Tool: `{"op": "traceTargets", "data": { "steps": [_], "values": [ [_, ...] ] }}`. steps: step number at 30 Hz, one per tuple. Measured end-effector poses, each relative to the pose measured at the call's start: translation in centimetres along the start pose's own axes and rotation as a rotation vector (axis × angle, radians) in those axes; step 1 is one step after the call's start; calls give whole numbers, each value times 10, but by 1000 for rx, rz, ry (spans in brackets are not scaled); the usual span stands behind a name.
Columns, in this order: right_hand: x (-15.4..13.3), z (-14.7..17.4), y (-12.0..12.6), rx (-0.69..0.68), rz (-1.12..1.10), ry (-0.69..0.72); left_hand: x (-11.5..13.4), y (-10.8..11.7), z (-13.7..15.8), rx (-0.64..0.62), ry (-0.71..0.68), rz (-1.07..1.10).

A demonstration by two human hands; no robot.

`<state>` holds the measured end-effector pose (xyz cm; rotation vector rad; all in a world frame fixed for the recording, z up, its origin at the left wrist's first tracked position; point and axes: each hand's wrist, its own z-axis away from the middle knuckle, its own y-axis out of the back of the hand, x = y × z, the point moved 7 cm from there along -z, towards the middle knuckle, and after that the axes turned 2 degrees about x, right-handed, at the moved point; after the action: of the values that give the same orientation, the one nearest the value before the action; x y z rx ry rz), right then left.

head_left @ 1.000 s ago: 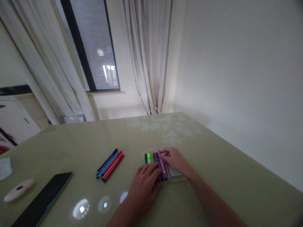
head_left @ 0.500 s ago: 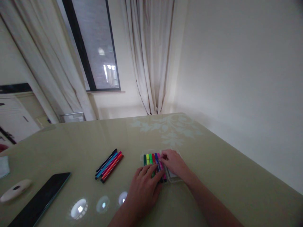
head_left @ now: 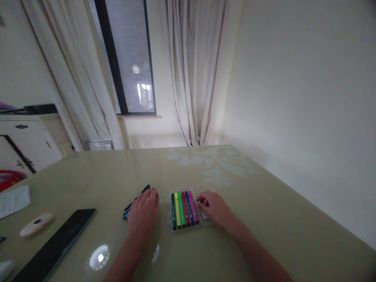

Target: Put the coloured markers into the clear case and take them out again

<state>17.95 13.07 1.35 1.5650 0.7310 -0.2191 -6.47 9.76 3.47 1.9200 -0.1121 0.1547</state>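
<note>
My left hand [head_left: 143, 213] lies over the loose felt-tip pens [head_left: 145, 189] left of the case. Its fingers are bent down around them, hiding most of the bunch; black and blue ends and a bit of red show, and the fingertips are partly hidden. A clear plastic case [head_left: 176, 230] holds a row of felt-tip pens [head_left: 184, 209]: dark green, yellow, light green, red, blue and pink. At the case's right side, my right hand [head_left: 216, 207] has thumb and forefinger closed at the clear lid [head_left: 206, 220], which lies folded open beside the row.
A black tablet-like slab [head_left: 55, 244] lies at the left front, with a cream oval object [head_left: 37, 225] beside it. Farther left is a pale sheet [head_left: 14, 200]. The table edge [head_left: 282, 178] runs along the right wall, and curtains [head_left: 195, 78] hang behind.
My left hand has left the case and moved left onto the loose pens, uncovering the row. My right hand stays at the case's right side. The view has turned slightly left.
</note>
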Motion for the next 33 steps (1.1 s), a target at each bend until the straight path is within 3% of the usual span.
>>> {"op": "traceTargets", "data": {
  "steps": [3,6,9,13,16,19,25,29,33],
  "values": [
    [-2,1,-2,-5,-66,-2,-26,-5,-1,-43,105,-142],
    [-2,3,-8,-77,-193,-16,-31,-12,-1,-83,105,-123],
    [-2,3,-10,-103,-308,-70,-20,-13,-3,-54,83,15],
    [-13,1,1,51,-457,-67,12,-11,2,-58,114,503],
    [-28,1,-5,-8,-736,-49,50,-7,14,-82,-21,784],
    [-35,0,-8,-47,-945,-54,71,-1,24,-54,-132,906],
    [-12,-5,8,175,-1154,-156,63,-3,22,-59,-33,1004],
    [-12,-3,1,165,-1294,-230,59,0,19,-11,-25,1038],
    [-19,-1,-2,150,-1251,-223,62,-5,20,-53,-14,1092]
  ]
}}
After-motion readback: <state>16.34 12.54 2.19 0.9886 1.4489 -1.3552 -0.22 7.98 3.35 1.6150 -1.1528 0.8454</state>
